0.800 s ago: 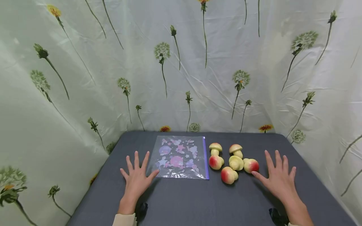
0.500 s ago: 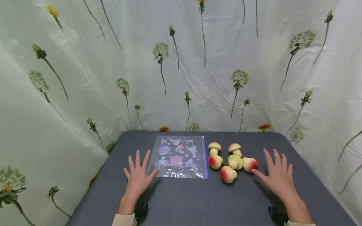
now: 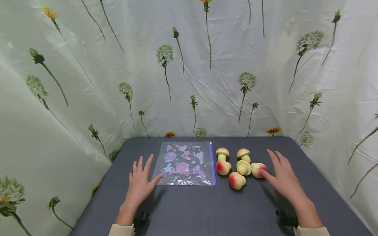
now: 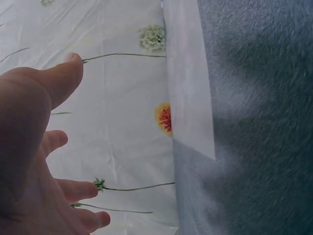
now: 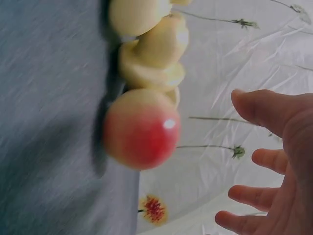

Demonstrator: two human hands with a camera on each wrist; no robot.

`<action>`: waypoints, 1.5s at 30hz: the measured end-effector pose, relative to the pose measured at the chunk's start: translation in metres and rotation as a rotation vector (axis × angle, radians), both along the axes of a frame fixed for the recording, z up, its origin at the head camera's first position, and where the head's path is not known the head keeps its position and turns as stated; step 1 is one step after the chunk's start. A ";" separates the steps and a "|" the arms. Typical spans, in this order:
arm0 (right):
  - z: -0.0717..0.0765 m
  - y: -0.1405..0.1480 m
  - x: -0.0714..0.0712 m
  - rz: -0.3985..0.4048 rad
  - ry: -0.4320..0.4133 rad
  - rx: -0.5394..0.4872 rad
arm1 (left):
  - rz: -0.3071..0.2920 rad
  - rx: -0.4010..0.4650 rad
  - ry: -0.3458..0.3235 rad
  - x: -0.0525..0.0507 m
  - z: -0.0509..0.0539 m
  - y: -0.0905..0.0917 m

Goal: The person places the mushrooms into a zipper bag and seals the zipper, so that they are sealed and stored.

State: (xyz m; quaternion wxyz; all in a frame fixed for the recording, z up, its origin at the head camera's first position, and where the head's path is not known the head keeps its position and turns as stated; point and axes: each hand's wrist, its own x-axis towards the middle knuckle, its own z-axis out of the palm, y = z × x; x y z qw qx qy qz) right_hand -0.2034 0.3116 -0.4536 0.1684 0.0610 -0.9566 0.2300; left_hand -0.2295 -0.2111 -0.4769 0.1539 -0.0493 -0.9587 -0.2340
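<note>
A clear zip bag (image 3: 189, 181) with pink and purple prints and a purple zip edge lies flat on the dark table. To its right are several toy mushrooms (image 3: 237, 180) with red-tinged caps and cream stems, some standing and some tipped over. My left hand (image 3: 139, 185) hovers near the bag's left front corner, fingers spread, holding nothing. Beside the rightmost mushroom (image 5: 142, 129) is my right hand (image 3: 284, 182), raised over the table, its thumb close to the red cap. In the right wrist view a gap shows between that thumb and the mushroom.
The dark grey table (image 3: 195, 213) runs back to a pale curtain (image 3: 189, 78) printed with dandelions, which also hangs along both sides. A dark strap-like device (image 3: 286, 219) sits at my right wrist, and a similar one (image 3: 141, 219) at the left.
Both hands have turned somewhat and their fingers have drawn closer together. The right hand has shifted slightly left and up toward the mushrooms. The head view has panned slightly right.
</note>
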 end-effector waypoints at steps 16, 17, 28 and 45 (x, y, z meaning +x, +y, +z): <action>0.034 -0.054 -0.017 0.104 -0.027 -0.156 | -0.154 0.156 0.053 -0.016 0.017 -0.001; 0.033 -0.059 -0.019 0.109 -0.024 -0.167 | -0.160 0.164 0.052 -0.016 0.018 -0.001; 0.022 -0.116 -0.032 0.177 -0.022 -0.243 | -0.209 0.192 0.006 -0.030 0.017 0.009; -0.006 -0.174 -0.037 0.275 -0.139 -0.328 | -0.244 0.105 -0.109 -0.044 -0.003 0.011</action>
